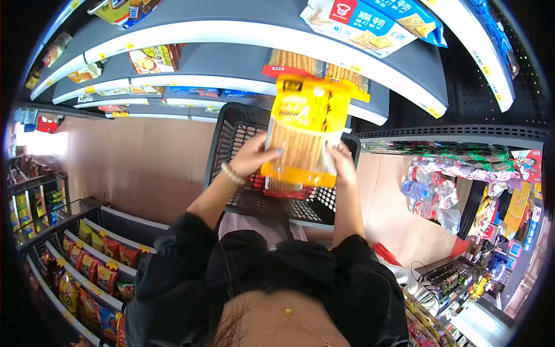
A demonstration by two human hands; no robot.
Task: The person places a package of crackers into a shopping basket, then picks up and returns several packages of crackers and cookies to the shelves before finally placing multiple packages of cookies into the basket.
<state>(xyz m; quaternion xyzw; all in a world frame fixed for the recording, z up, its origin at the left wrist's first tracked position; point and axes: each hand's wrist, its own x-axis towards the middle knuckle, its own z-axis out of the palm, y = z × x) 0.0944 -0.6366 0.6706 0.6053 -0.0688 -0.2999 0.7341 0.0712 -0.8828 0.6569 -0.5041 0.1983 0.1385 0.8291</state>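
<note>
A yellow bag of stick-shaped snacks (300, 136) is held upright in front of me, its clear window showing the long thin sticks. My left hand (252, 156) grips its left edge, thumb on the front, with a beaded bracelet at the wrist. Closed on the opposite edge is my right hand (343, 163). Behind and below the bag stands a black shopping basket (215, 151), partly covered by it. Inside the basket lies another pack with red edges (284, 191), mostly hidden. Similar stick snack packs (295, 61) sit on the shelf just beyond the bag.
Curved store shelves (219, 32) run across the front, carrying blue-and-white cracker packs (370, 26) and other boxes. Snack racks (95, 260) stand at lower left. Bottled water packs (430, 194) rest on the tiled floor (144, 156) to the right, beside more displays.
</note>
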